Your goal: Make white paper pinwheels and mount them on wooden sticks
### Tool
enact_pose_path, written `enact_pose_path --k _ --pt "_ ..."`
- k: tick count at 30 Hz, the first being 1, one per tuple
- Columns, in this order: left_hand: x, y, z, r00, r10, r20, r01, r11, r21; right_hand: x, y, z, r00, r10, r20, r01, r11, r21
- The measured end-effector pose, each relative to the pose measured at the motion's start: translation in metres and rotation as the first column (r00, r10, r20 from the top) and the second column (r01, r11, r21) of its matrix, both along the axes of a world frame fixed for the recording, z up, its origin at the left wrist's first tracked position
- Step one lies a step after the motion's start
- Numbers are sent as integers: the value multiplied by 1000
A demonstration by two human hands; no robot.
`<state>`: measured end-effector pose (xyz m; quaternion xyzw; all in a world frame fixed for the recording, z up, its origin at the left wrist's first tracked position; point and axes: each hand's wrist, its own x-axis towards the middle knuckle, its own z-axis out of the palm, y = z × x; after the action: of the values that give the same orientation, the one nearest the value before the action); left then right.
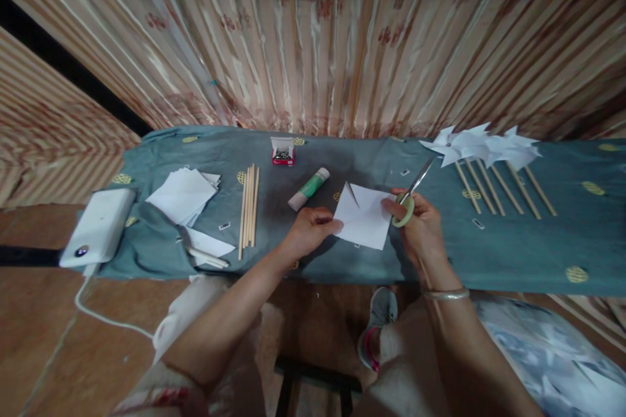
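Observation:
A square of white paper [364,221] is held up over the cloth, with a slit cut inward from its upper left corner. My left hand [310,231] pinches its left edge between thumb and fingers. At the right edge, my right hand [419,218] has its thumb on the paper and also holds scissors [419,181] by their pale green handles. The blades point up and to the right, away from the paper. A glue stick [309,189] with a green and white label lies just beyond my left hand.
Several paper pinwheels [482,145] on wooden sticks lie at the right. Loose sticks [248,212] and a stack of white paper [183,194] are on the left, near a white power bank [100,225] with a cable. A small red box [283,155] of metal pins stands open behind.

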<state>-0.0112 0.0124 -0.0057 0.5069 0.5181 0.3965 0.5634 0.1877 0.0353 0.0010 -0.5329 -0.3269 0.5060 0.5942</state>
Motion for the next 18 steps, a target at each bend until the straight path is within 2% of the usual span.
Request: enact_pose_path --k 6,12,16,18 --pt "-3 1 10 998 43 34 -43 999 -12 5 3 -1 999 -49 -1 49 999 17" --pt "-8 3 11 994 79 76 -78 997 -7 13 10 -3 990 -122 -64 125 991 39" --pt "0 1 7 969 167 184 -155 985 -76 12 15 -4 969 -173 -177 177 984 7" --pt "8 -3 6 954 154 258 -129 985 -112 7 16 -4 961 -168 -221 167 986 -23"
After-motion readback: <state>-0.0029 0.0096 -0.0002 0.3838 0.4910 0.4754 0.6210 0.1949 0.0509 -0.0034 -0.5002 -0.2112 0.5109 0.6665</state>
